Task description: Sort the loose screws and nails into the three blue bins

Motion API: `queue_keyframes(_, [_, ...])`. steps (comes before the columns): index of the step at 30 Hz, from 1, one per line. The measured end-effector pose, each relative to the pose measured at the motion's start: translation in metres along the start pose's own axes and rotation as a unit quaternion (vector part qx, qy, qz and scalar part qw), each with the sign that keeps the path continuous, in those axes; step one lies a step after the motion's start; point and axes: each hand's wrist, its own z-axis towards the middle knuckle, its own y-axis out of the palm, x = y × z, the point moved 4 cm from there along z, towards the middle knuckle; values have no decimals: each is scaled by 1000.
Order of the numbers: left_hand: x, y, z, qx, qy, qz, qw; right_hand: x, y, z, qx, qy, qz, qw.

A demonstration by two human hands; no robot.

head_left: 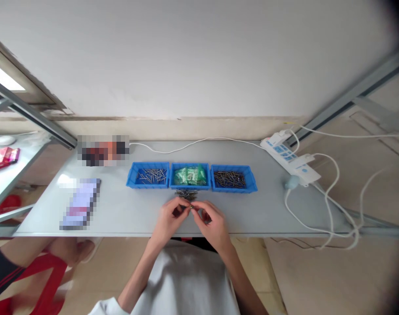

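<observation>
My left hand [173,216] and my right hand [213,221] meet fingertip to fingertip over the front of the grey table, both closed in a pinch. Between them is a tiny, metallic-looking piece, too small to name. Just beyond the fingers lies a heap of dark screw-like pieces [186,194], partly covered by my left hand. Behind it, three blue bins stand in a row. The left bin [131,180] holds thin silvery nail-like pieces [153,176]. In the middle bin [190,187] are green plastic packets [191,175]. Darker screw-like pieces [230,179] fill the right bin [252,180].
A white power strip [289,161] with plugs and looping cables sits at the right. A blurred-out phone-like object [81,203] lies at the left, with another pixelated item [103,151] behind. Another person's leg [26,258] and a red stool [51,280] show lower left.
</observation>
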Motion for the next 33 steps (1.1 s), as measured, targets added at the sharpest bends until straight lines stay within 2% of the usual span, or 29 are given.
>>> queue_keyframes(4, [3, 0, 0, -12, 8, 5, 1000, -4, 0, 1, 22, 3, 1, 1000])
queue_keyframes(6, [5, 0, 1, -8, 7, 14, 1000, -6, -8, 6, 61, 15, 9, 998])
queue_keyframes(9, [5, -2, 1, 13, -6, 24, 1000, -7, -37, 20, 168, 35, -15, 985])
queue_keyframes(12, [1, -4, 1, 28, -34, 9, 999, -8, -78, 40, 284, 31, -120, 951])
queue_keyframes(14, [-1, -5, 0, 35, -52, -12, 998, -9, -98, 51, 302, 5, -211, 930])
queue_keyframes(16, [-4, -7, -2, 50, -69, -35, 996, -8, -104, 53, 291, -16, -257, 921])
queue_keyframes(18, [-7, -9, -3, 70, -87, -54, 992, -5, -96, 48, 245, -35, -255, 935])
queue_keyframes(22, [-8, -11, -3, 88, -107, -69, 988, 2, -47, 26, 47, -64, -185, 979])
queue_keyframes(25, [-6, -10, -1, 81, -97, -71, 989, 7, -15, 16, -46, -44, -167, 984])
queue_keyframes(28, [-6, -9, 0, 74, -97, -74, 990, 11, -3, 15, -68, -19, -183, 981])
queue_keyframes(33, [-7, -9, 0, 79, -97, -73, 989, 13, -4, 18, -76, -11, -175, 981])
